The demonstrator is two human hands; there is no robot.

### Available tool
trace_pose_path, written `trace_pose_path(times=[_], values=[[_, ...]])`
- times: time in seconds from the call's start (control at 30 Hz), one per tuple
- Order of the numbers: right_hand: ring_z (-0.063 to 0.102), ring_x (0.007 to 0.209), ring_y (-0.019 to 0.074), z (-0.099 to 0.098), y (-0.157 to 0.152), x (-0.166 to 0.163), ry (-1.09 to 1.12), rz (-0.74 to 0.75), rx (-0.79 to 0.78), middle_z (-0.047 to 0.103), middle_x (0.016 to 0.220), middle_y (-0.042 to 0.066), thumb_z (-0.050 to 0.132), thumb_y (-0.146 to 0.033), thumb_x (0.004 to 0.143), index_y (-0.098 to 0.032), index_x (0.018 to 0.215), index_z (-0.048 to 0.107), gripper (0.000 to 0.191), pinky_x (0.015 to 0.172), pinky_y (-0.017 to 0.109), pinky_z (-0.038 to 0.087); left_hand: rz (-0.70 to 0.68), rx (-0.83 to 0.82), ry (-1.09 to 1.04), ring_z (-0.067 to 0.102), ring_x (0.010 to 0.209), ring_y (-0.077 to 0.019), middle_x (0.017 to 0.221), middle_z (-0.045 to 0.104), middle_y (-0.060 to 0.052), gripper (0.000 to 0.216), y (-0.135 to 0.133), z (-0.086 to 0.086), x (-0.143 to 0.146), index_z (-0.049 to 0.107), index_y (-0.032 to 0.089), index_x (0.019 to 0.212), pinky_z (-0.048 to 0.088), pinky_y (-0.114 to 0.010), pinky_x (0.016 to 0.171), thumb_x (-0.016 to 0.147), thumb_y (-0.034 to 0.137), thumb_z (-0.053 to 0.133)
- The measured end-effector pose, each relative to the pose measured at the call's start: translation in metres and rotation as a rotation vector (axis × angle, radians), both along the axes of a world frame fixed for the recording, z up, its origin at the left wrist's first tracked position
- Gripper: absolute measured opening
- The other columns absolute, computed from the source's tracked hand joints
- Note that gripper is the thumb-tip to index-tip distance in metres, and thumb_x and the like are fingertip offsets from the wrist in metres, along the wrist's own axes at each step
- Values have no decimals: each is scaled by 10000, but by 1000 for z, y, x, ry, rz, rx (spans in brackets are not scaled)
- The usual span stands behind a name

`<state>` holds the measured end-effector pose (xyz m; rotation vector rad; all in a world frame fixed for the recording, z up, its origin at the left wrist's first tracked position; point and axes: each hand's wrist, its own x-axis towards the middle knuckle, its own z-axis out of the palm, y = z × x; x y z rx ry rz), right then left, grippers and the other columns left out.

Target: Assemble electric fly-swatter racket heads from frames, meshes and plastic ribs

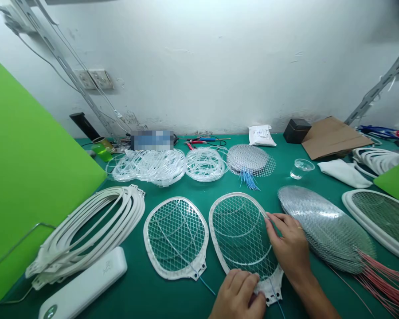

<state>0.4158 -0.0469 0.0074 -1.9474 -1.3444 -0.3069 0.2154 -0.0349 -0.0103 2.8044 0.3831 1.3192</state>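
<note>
A white oval racket frame [219, 248] with metal mesh, like a mosquito swatter head, lies flat on the table. My right hand [291, 246] pinches its right rim with thumb and fingertips. At the lower rim near the neck, my left hand [239, 294] is closed with curled fingers on the frame; its thumb is partly hidden. A blue wire [281, 308] runs out from the neck. Just left lies a second meshed racket frame [148, 249] with its own blue wire [206, 285].
White empty frames [133, 210] and a white oblong device [86, 283] lie left. Right are stacked mesh sheets [322, 221] with red wires [382, 274]. Behind are clear plastic rings [153, 166], mesh with blue wires [248, 159] and a water cup [301, 168]. Green panels [29, 177] flank the table.
</note>
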Motion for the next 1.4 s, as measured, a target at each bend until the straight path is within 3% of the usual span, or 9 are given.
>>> trace_pose_path(times=[0.13,0.3,0.43,0.73,0.93,1.07,1.2,1.33,1.4], values=[[620,960,270,7,0,-5,254,-9,91,690,1014,112,562,-384,933,-207,1049,727,268,862,442,505,-15,-9,42,640,806,-154,947,671,-53,138,0,-1,0,635,171,839,546,-285,725,931,99,562],[689,853,273,12,7,6,1105,58,18,730,971,100,709,-508,795,-197,984,695,364,699,387,580,-1,-60,51,629,782,-159,919,667,-54,173,-1,0,0,633,162,816,534,-279,677,954,130,535],[705,773,219,18,11,19,1459,90,14,749,920,62,793,-452,731,-211,1176,643,528,620,308,581,-21,-50,87,627,800,-165,941,665,-65,176,-2,2,-1,630,159,822,527,-292,704,962,130,527],[642,687,166,24,15,25,1382,149,-51,719,770,35,861,-453,637,-174,921,760,411,609,271,535,-72,-88,104,612,816,-185,972,665,-85,245,0,12,-4,657,140,846,529,-321,715,979,114,452],[636,673,189,21,26,35,1315,173,-245,720,745,62,846,-477,634,-143,867,781,412,615,306,527,-127,-184,232,620,869,-213,1044,664,-110,204,-1,11,-8,645,134,965,527,-344,717,980,167,443],[654,757,196,24,22,40,1269,210,-348,733,817,47,802,-465,709,-180,1002,779,410,683,300,534,-128,-245,278,625,908,-228,1083,674,-110,187,-2,13,-10,641,143,1001,532,-361,738,961,126,460],[673,803,197,29,-3,38,1348,234,-403,730,851,22,788,-432,758,-231,1309,628,608,731,305,552,-129,-280,286,631,937,-234,1113,682,-101,222,-2,18,-11,648,143,1027,547,-379,777,965,90,442],[696,890,218,26,-36,29,1623,130,-353,735,948,84,805,-405,756,-164,1288,584,624,801,317,571,-160,-272,281,636,978,-229,1128,684,-100,235,-2,22,-12,649,132,1036,555,-395,853,992,104,420],[701,923,231,25,-52,24,1650,72,-347,733,991,95,828,-380,734,-169,1313,541,679,804,322,577,-184,-283,300,633,1022,-222,1155,681,-93,245,-3,22,-13,644,132,1051,548,-402,908,1006,110,404]])
